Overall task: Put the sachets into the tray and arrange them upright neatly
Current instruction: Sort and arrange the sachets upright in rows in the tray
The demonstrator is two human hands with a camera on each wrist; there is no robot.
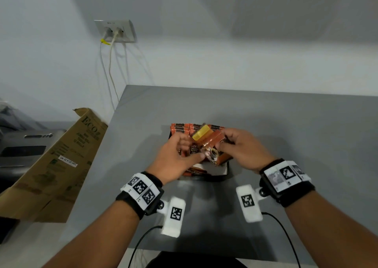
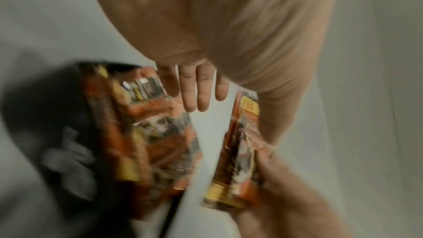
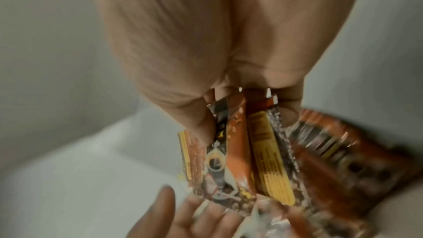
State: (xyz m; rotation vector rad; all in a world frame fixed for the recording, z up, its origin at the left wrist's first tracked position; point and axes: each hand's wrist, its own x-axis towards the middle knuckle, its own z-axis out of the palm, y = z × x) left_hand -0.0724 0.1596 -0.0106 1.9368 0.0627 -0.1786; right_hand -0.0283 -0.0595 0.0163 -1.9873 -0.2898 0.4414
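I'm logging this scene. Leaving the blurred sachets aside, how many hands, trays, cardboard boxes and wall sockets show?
Hands: 2 (left hand; right hand, gripping sachets)
Tray: 1
Cardboard box: 1
Wall socket: 1
Total: 5

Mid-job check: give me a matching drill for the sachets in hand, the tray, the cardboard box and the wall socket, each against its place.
Things:
1. held sachets
2. tray
3. cardboard box
4. wall socket

Places:
A. off the table's left edge
B. on the grey table, below both hands
C. on the wall, cables plugged in
D. gripped in the right hand

Pairs: 1-D, 2-B, 3-A, 4-C
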